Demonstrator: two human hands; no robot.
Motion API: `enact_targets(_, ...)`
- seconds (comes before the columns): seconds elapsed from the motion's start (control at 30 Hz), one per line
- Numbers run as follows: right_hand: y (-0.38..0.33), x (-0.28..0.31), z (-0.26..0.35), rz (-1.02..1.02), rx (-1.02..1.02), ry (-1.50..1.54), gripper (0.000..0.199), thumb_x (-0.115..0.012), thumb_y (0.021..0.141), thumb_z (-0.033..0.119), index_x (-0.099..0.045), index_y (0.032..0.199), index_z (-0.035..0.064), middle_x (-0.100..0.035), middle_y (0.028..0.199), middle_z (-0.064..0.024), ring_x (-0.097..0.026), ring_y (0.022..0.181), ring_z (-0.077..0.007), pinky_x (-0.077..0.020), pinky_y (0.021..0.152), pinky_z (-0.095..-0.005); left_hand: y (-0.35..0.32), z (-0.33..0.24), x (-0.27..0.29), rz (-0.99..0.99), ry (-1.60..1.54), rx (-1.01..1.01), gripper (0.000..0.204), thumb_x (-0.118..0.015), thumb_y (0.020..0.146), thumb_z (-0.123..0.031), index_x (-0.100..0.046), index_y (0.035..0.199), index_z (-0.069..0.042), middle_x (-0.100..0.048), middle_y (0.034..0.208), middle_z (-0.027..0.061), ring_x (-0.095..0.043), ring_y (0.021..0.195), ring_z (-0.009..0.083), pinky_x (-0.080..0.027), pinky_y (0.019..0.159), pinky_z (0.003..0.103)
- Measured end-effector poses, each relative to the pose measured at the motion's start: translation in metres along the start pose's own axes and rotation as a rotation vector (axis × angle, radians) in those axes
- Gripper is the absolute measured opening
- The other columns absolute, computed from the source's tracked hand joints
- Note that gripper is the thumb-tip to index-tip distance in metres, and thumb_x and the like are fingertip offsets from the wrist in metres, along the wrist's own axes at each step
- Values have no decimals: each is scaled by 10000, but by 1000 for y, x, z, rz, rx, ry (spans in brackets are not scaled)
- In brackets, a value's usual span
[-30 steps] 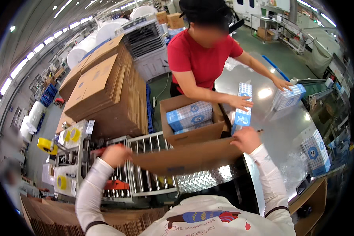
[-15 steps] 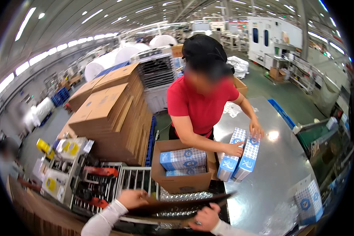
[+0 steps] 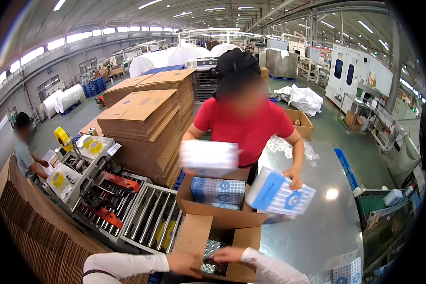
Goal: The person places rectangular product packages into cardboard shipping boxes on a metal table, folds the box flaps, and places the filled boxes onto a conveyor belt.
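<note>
An open cardboard box (image 3: 197, 236) stands upright in front of me, its flaps raised and a shiny metal roller surface visible through it. My left hand (image 3: 184, 263) is closed over the near left edge of this box. Over the opening, beside the right flap, my right hand (image 3: 228, 254) stretches its fingers leftward and holds nothing. Directly beyond stands a second box (image 3: 232, 215) with blue-and-white packages (image 3: 217, 190) inside. A co-worker in a red shirt holds one blurred white-and-blue package (image 3: 209, 155) above that box and another tilted package (image 3: 280, 191) at its right.
Stacked flat cartons (image 3: 142, 113) rise beyond the roller conveyor (image 3: 151, 213), with more cartons (image 3: 33, 227) at my left. A taping machine (image 3: 87, 156) stands by the conveyor. To the right is a metal table (image 3: 312, 227), with a package (image 3: 346, 272) at its near corner.
The flattened-looking cardboard between my hands now stands as an open box. The co-worker has lifted two packages off the table, one now above the filled box. My view has tilted up.
</note>
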State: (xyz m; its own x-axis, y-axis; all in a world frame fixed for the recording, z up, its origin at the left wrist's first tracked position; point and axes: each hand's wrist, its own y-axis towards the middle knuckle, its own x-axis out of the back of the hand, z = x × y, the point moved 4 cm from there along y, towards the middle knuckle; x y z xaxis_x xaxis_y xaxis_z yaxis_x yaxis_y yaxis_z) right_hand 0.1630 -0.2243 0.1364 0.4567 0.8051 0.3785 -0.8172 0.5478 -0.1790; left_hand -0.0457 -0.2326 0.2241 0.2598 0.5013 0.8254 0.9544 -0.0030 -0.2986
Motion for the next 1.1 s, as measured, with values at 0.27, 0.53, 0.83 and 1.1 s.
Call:
enact_targets(0.27,-26,165,86,-417,-386,-281,588,-648,856,500,-622,1183,12,-638,1184,-169,-597,1117,-291,-457,966,-364,36,58,-3,-377,-72,285,689,-672,810,-569,-597,1280,-71,-596,1267,168,-573,1163,348,-468,959,444)
enact_targets(0.53,-20,29,42,-979,-166,-79,535,-544,916,270,-473,1388,28,-464,1423,-167,-434,1337,-297,-343,1110,-378,-34,111,3,-696,109,523,726,-585,876,-551,-412,1472,-175,-356,1526,158,-300,1425,351,-121,1117,673)
enact_targets(0.83,101,-152,-160,-1195,-1202,500,566,-590,942,306,-428,1402,17,-531,1351,-217,-497,1282,-351,-419,1040,-433,-323,354,-184,-1188,-864,934,567,-446,946,-321,-436,1417,-5,-517,1405,162,-492,1276,320,-343,1113,390)
enact_targets(1.1,115,-37,121,-965,-75,877,501,-639,907,1,-424,1358,25,-580,1203,-53,-553,1093,-106,-470,938,-265,-244,331,-217,-719,-1826,1108,611,-419,961,-510,-463,1423,-113,-432,1473,173,-461,1315,318,-396,1045,526)
